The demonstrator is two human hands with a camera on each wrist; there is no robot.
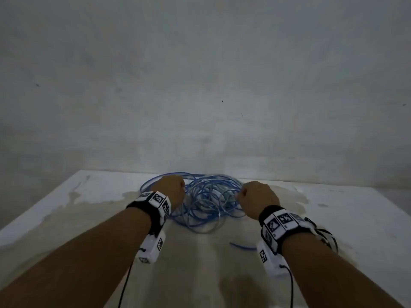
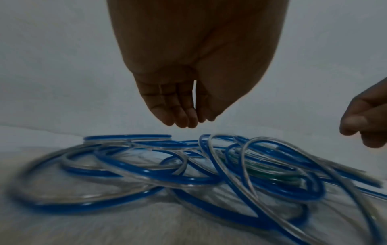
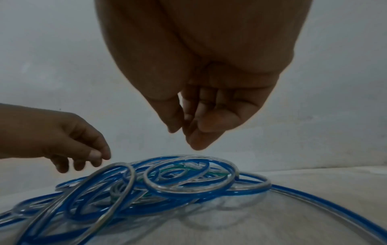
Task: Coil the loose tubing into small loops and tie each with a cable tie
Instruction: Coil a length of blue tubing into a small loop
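Both hands (image 1: pixel 171 190) (image 1: pixel 259 197) above tubing (image 1: pixel 206 203) (tangled, blue-and-clear), gripping nothing.

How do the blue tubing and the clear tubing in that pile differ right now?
The blue tubing is opaque and saturated; the clear tubing is see-through with pale glints. Blue forms the widest outer loop and one strand runs out toward the table edge in the right wrist view; the clear loops sit within the heap. Both lie tangled together, uncoiled and untied, with the left hand and right hand above them, holding nothing.

Left hand (image 2: pixel 180 92) above tangled tubing (image 2: pixel 188 167)
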